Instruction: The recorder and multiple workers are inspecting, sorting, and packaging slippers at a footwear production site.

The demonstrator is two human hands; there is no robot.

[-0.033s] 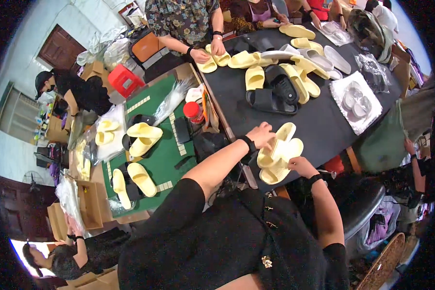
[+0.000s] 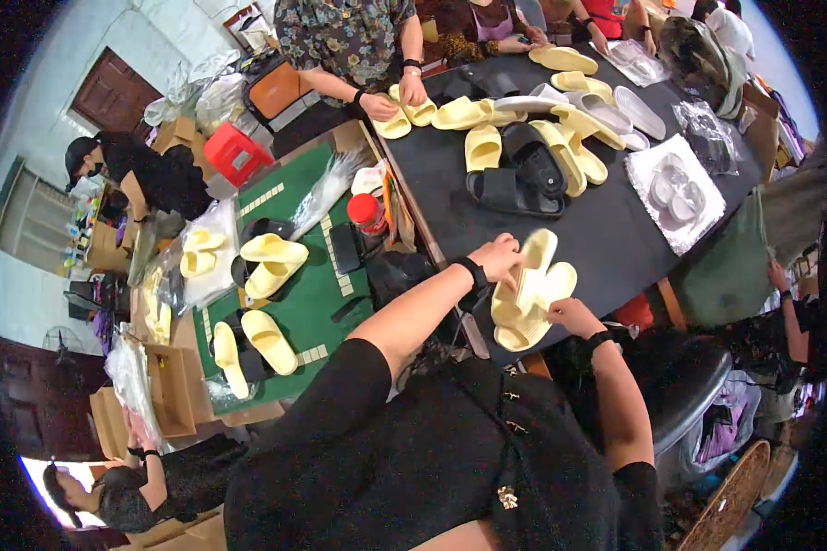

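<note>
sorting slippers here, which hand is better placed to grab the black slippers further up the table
Left, probably. The left hand sits on the upper end of the pale yellow slippers, nearer the black slippers; the right hand supports their lower end.

My left hand (image 2: pixel 498 255) reaches forward on a nearly straight arm, fingers curled, a black band at the wrist. My right hand (image 2: pixel 568 315) sits lower and nearer my chest, elbow bent sharply, fingers closed, also wearing a black wristband
</note>
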